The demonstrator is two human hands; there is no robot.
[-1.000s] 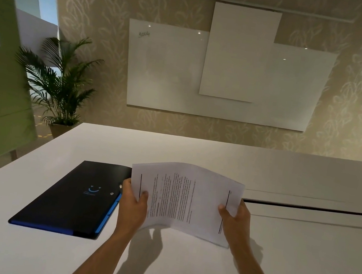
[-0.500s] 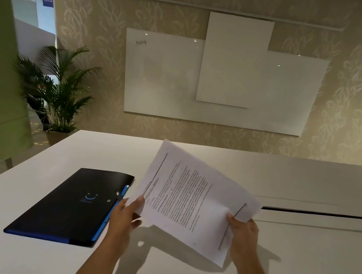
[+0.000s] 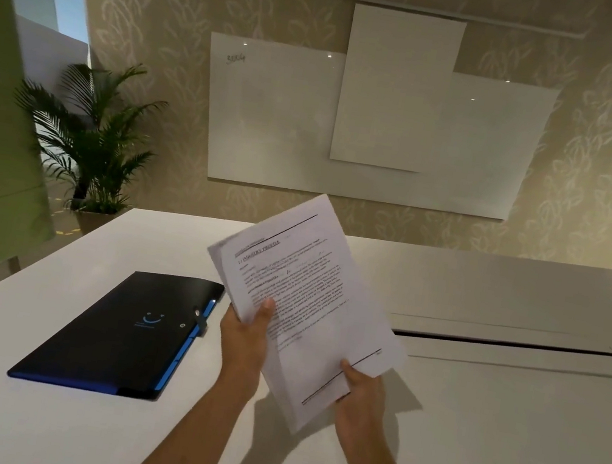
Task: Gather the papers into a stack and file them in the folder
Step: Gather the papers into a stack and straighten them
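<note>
Papers, a thin stack of white printed sheets [image 3: 309,307], held tilted above the white surface [image 3: 503,440]; left hand [image 3: 244,342] pinches the left edge, right hand [image 3: 361,393] grips the bottom corner. Flat black folder with blue edging [image 3: 114,334] lies closed on the surface just left of the hands, long axis running away from the person. Left hand is nearer the folder, so opening it likely falls to that hand.

Folder [image 3: 114,334] lies on the table [image 3: 503,440], left of the papers [image 3: 309,304], which are seemingly lifted above it.
</note>
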